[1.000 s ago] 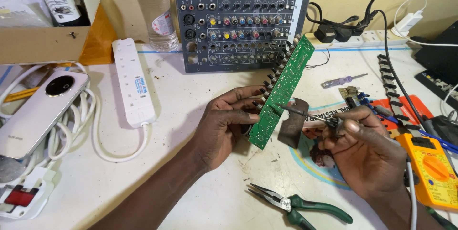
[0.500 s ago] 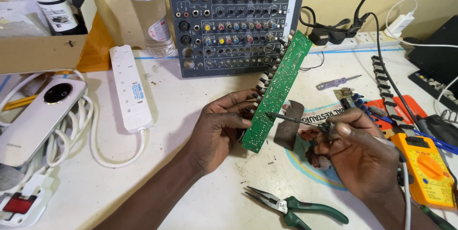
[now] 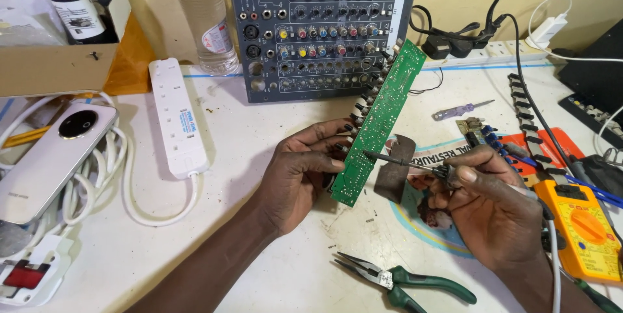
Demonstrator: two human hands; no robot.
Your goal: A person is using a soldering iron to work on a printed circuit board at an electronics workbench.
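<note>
Fingers of left hand (image 3: 300, 173) hide circuit board's (image 3: 379, 118) lower edge.

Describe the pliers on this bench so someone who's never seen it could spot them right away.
Start at the grey audio mixer standing at the back of the white table, then drop straight toward the near edge, past the two hands holding the green circuit board. The pliers lie flat there, below the right hand. They are the only tool with dark green handles and long pointed jaws.
</note>
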